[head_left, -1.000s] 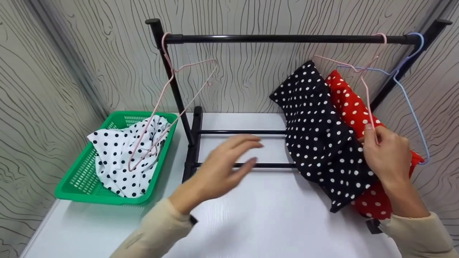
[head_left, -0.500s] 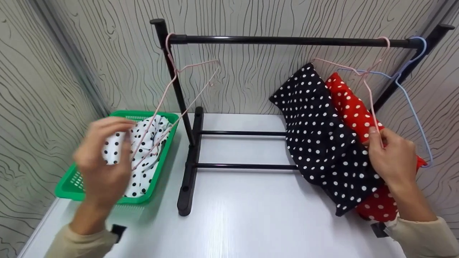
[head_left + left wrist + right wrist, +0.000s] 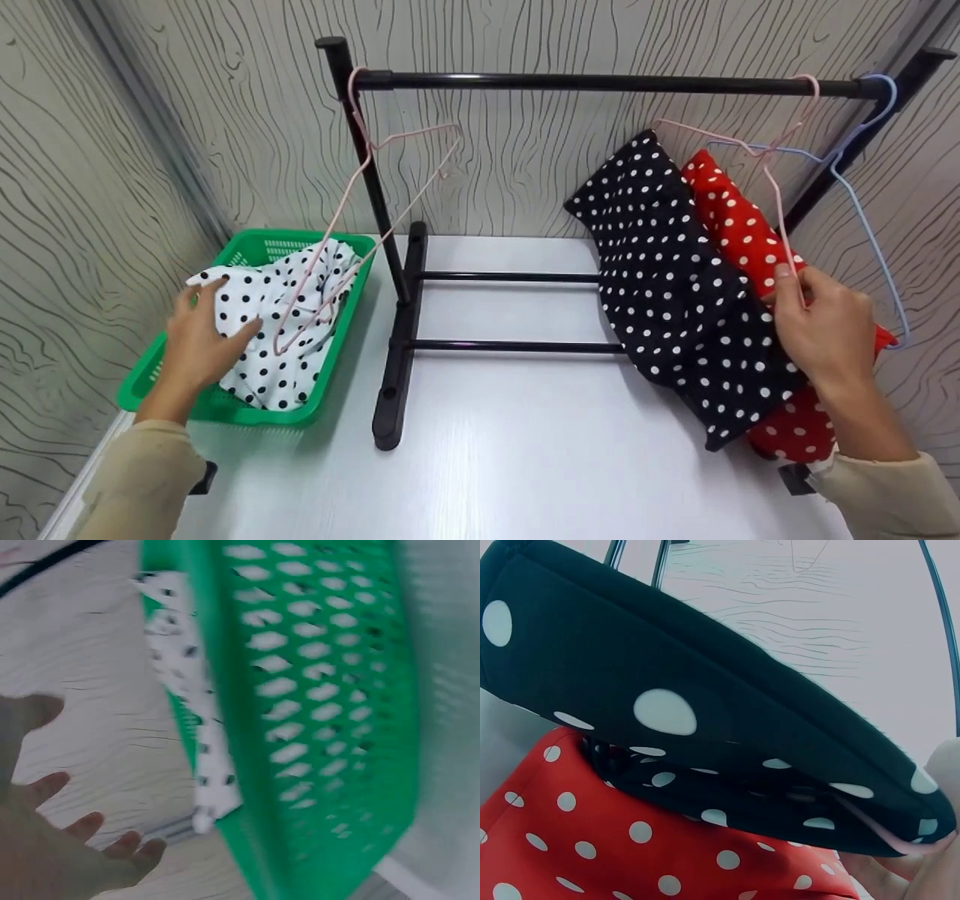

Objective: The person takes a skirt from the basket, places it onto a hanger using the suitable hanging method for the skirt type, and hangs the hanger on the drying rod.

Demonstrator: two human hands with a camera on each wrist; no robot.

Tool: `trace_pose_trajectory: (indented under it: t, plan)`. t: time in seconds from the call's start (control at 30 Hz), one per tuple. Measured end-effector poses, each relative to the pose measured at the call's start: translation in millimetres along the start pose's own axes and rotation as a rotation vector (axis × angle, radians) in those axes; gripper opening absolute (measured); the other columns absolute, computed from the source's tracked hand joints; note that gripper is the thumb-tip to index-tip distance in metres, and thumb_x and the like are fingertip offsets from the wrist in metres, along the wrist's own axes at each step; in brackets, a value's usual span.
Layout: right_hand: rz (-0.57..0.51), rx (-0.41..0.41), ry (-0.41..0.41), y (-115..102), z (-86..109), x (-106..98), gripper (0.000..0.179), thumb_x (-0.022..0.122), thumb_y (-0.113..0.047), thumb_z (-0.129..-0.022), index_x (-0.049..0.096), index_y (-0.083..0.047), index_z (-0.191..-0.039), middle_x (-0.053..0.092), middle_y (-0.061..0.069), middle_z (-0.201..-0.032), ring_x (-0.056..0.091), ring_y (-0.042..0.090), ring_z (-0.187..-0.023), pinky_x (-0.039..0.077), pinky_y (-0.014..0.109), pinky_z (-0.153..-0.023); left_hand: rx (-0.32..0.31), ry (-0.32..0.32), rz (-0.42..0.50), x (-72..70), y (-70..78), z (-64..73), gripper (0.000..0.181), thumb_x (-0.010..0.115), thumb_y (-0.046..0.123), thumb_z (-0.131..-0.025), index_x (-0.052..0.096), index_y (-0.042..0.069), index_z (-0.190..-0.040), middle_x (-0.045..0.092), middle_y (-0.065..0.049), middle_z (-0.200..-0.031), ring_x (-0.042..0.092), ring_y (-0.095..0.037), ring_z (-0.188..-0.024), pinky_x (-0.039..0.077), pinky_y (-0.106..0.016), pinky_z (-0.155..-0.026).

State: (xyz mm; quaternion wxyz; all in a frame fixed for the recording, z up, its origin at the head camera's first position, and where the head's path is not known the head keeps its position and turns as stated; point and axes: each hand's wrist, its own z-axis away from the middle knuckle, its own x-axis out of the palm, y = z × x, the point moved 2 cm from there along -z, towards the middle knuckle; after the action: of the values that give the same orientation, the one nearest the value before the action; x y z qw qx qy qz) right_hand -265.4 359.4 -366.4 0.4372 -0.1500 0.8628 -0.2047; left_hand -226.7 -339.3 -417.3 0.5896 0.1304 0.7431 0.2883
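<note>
My left hand (image 3: 196,341) hovers over the near left part of the green basket (image 3: 319,390), thumb and fingers spread. Beneath it lies a white cloth with black dots (image 3: 262,367); the left wrist view shows my fingertips (image 3: 86,825) apart from the cloth (image 3: 187,675). With my right hand (image 3: 829,330) I pinch the lower arm of a pink hanger (image 3: 780,202) hooked on the rack's rail. A black polka-dot cloth (image 3: 667,285) hangs from this hanger. Behind it a red polka-dot cloth (image 3: 731,210) hangs on a blue hanger (image 3: 862,217).
The black rack (image 3: 600,82) stands on the white table (image 3: 525,442) against a wood-patterned wall (image 3: 517,165). A bare pink hanger (image 3: 341,202) hangs at the rail's left end, its lower corner overlapping the basket in the head view. The rack's foot (image 3: 390,405) lies right of the basket.
My left hand has swung left from the middle of the rack to above the basket, its fingers spreading. My right hand has stayed on the pink hanger, nearly still.
</note>
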Motion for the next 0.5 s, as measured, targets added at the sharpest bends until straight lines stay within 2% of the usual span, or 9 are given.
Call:
trace_pose_trajectory:
  t: [0.07, 0.17, 0.27, 0.37, 0.5]
  plan:
    - [-0.005, -0.004, 0.0, 0.0, -0.8, -0.1, 0.042, 0.049, -0.035, -0.107, 0.068, 0.0, -0.092, 0.063, 0.015, -0.073, 0.043, 0.007, -0.054, 0.033, 0.016, -0.047, -0.059, -0.14, -0.05, 9.8, -9.0, -6.4, 0.094, 0.072, 0.037, -0.093, 0.016, 0.002, -0.16, 0.002, -0.039, -0.161, 0.012, -0.069, -0.14, 0.025, -0.083, -0.102]
    - [-0.017, -0.019, 0.016, 0.1, -1.7, -0.2, 0.042, 0.05, -0.034, -0.107, 0.069, 0.0, -0.089, 0.062, 0.014, -0.07, 0.041, 0.006, -0.053, 0.031, 0.017, -0.045, -0.14, -0.343, -0.078, 22.3, -15.0, -11.6, 0.112, 0.077, 0.044, -0.089, 0.004, 0.002, -0.162, -0.01, -0.042, -0.159, 0.006, -0.073, -0.138, 0.021, -0.083, -0.104]
    - [-0.013, -0.027, 0.022, 0.2, -1.9, 0.1, 0.042, 0.05, -0.034, -0.107, 0.068, -0.001, -0.088, 0.061, 0.013, -0.068, 0.041, 0.005, -0.051, 0.031, 0.017, -0.044, -0.19, -0.507, -0.084, 33.6, -16.8, -11.0, 0.119, 0.079, 0.046, -0.086, -0.001, 0.001, -0.161, -0.014, -0.045, -0.156, 0.006, -0.073, -0.138, 0.02, -0.081, -0.107]
    - [0.001, -0.021, 0.01, 0.5, -2.0, 0.5, 0.042, 0.05, -0.035, -0.107, 0.067, -0.001, -0.088, 0.059, 0.013, -0.067, 0.041, 0.007, -0.05, 0.031, 0.018, -0.042, -0.204, -0.605, -0.087, 43.6, -19.8, -8.3, 0.12, 0.08, 0.047, -0.085, -0.002, 0.001, -0.161, -0.01, -0.047, -0.155, 0.011, -0.071, -0.138, 0.022, -0.08, -0.107]
    - [0.024, -0.004, -0.013, 1.5, -3.3, -0.3, 0.042, 0.049, -0.036, -0.107, 0.065, -0.001, -0.09, 0.057, 0.012, -0.067, 0.042, 0.01, -0.05, 0.032, 0.019, -0.042, -0.227, -0.667, -0.106, 52.9, -22.0, -6.3, 0.12, 0.08, 0.048, -0.084, 0.001, 0.001, -0.161, -0.004, -0.047, -0.153, 0.014, -0.072, -0.135, 0.022, -0.081, -0.106]
